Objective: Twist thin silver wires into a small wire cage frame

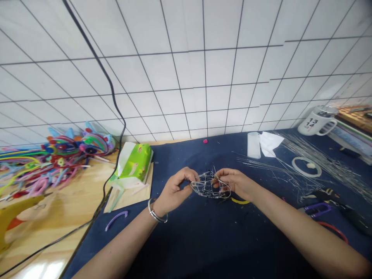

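Note:
Held up over the dark blue cloth is an openwork wire frame (207,185), rounded and made of thin silvery wires. My left hand (178,186), with a silver bangle at the wrist, pinches the frame's left end between thumb and fingers. At the other end, my right hand (232,181) is closed on the wires, some of its fingertips reaching inside the frame. Small details of the wire joints are too fine to make out. A yellow curved piece (240,201) lies just below my right hand.
On the right lie loose wires (328,166), a wire coil (306,166), purple-handled scissors (318,209) and a white mug (316,121). Leftward are a green tissue pack (135,162), a purple strip (116,220), colourful pipe cleaners (37,170), a yellow tool (17,217) and a black cable (113,93).

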Tool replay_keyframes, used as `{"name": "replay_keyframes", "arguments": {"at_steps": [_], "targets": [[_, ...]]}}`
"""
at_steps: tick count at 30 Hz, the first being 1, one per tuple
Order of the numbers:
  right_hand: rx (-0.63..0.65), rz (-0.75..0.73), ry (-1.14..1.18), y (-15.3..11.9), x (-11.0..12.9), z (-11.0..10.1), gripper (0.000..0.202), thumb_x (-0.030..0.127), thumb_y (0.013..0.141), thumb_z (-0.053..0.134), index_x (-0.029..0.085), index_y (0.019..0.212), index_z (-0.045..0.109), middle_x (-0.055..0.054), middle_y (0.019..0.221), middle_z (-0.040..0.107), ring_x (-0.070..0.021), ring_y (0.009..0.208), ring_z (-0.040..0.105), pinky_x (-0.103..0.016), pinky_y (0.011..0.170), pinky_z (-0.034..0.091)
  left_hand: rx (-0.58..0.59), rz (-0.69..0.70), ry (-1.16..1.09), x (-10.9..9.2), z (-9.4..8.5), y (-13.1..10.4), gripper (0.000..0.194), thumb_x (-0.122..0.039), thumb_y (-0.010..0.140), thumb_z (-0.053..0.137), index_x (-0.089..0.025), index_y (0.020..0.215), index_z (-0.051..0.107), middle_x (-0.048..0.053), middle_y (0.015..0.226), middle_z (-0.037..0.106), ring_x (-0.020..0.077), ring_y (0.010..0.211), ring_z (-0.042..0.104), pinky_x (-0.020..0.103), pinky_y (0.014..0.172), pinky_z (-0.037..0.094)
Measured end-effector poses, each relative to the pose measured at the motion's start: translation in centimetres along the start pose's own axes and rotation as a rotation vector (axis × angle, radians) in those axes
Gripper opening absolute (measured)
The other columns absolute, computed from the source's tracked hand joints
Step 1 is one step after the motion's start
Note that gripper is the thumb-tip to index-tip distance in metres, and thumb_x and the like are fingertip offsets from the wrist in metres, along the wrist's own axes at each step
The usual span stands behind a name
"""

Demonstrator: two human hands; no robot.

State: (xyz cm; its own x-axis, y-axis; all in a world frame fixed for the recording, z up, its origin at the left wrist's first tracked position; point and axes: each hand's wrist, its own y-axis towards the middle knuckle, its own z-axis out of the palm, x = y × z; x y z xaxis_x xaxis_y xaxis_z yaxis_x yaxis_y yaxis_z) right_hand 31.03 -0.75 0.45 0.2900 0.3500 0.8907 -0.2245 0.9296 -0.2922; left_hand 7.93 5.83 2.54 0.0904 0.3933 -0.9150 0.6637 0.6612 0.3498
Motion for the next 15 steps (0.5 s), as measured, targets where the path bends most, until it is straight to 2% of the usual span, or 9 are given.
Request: {"name": "replay_keyframes", "arguments": {"at_steps": [9, 12, 15], "targets": [[0.093, 0.041, 0.249, 0.1, -1.0, 0.6, 0.032, 0.026, 0.081, 0.054, 0.022, 0.112, 0.05, -0.008, 0.106, 0.06, -0.0185, 0.085, 0.063, -0.029, 0.062, 0.052, 0.027, -0.008, 0.015, 0.2, 0.2, -0.1, 0.005, -0.011, 0.079, 0.054, -0.015, 0.08, 0.051, 0.006, 0.084, 0.055, 0.0144, 0.078, 0.053, 0.028, 0.073, 0.044], [0.118, 0.066, 0.267, 0.1, -1.2, 0.6, 0.031, 0.034, 0.084, 0.049, 0.022, 0.112, 0.051, -0.007, 0.099, 0.061, -0.0176, 0.08, 0.062, -0.029, 0.06, 0.051, 0.016, -0.02, 0.014, 0.5, 0.0, 0.0, 0.005, -0.012, 0.08, 0.054, -0.016, 0.08, 0.051, 0.006, 0.084, 0.055, 0.014, 0.077, 0.053, 0.027, 0.072, 0.044], [0.08, 0.037, 0.257, 0.0, -1.1, 0.6, 0.03, 0.038, 0.085, 0.048, 0.021, 0.109, 0.053, -0.005, 0.088, 0.062, -0.0144, 0.072, 0.06, -0.025, 0.057, 0.049, -0.012, -0.024, -0.006, 0.9, -0.2, 0.1, 0.005, -0.012, 0.079, 0.055, -0.016, 0.081, 0.052, 0.006, 0.084, 0.055, 0.014, 0.077, 0.053, 0.027, 0.071, 0.044]]}}
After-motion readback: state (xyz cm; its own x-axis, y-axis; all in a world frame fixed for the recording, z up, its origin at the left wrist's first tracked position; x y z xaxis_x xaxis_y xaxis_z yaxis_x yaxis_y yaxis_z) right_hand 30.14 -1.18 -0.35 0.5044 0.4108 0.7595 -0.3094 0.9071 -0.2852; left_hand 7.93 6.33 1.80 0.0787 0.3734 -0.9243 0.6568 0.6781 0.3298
